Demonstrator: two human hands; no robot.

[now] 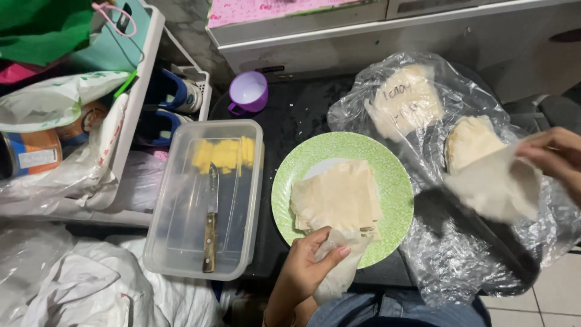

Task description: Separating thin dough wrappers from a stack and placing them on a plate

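A green plate [396, 181] on a dark surface carries a stack of thin pale pastry sheets [339, 197]. My left hand [305, 266] grips the near edge of a sheet [339, 275] that hangs over the plate's front rim. My right hand [557, 157] at the far right holds another thin sheet [496, 184] lifted above a crumpled clear plastic bag [460, 254]. Two more piles of sheets [405, 100] lie inside that bag.
A clear plastic container [181, 242] left of the plate holds a wooden-handled knife [210, 221] and yellow strips [224, 154]. A purple cup [248, 92] stands behind it. A white rack with bags and shoes [172, 91] fills the left side. A cabinet runs along the back.
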